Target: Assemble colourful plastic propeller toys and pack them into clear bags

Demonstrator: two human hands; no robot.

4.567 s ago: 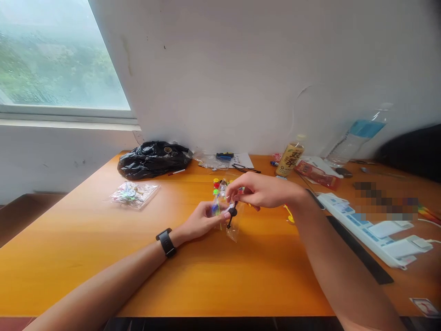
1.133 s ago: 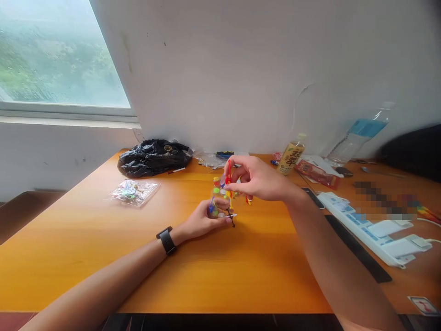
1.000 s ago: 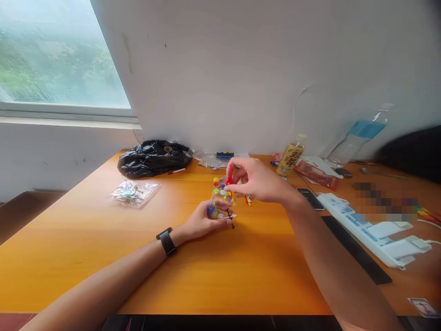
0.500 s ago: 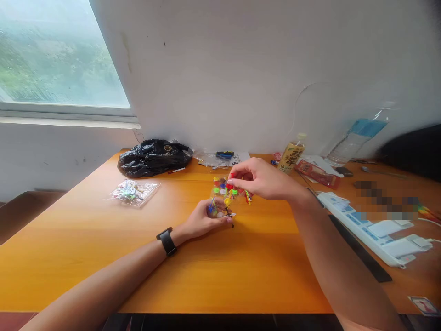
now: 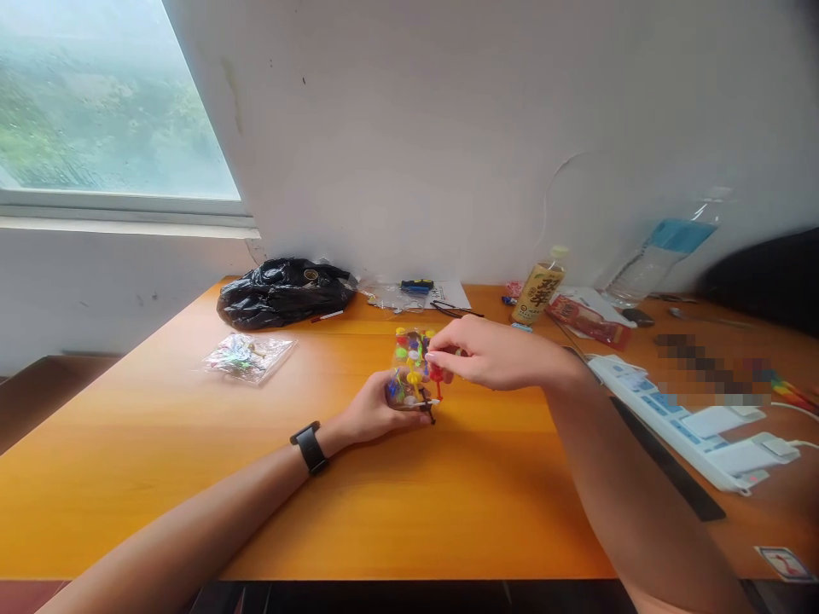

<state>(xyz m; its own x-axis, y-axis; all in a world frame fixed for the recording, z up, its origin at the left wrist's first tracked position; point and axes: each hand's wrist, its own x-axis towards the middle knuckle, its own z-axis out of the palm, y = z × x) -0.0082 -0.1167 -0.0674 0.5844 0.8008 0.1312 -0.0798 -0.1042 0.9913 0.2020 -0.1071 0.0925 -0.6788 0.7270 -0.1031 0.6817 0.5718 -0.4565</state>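
Observation:
My left hand (image 5: 369, 411) is closed around the near end of a small clear plastic holder (image 5: 402, 362). Rounded pieces in red, yellow, green, blue and white sit in rows on it, and a yellow piece (image 5: 414, 378) stands near its front. Thin blue and dark stick-like parts show by my left fingers. Over the holder's right edge my right hand (image 5: 483, 351) has its fingertips pinched on a small red piece (image 5: 436, 373) with a thin stem pointing down. My right fingers hide part of the holder.
A clear packet (image 5: 248, 356) of coloured parts lies to the left. Behind are a black plastic bag (image 5: 281, 292) and dark glasses (image 5: 455, 309). A drink bottle (image 5: 538, 286), a large water bottle (image 5: 659, 251) and a white power strip (image 5: 671, 422) stand or lie on the right.
My right hand has moved down and slightly right, bringing the red piece lower, to the holder's right edge. My left hand has stayed nearly still on the holder.

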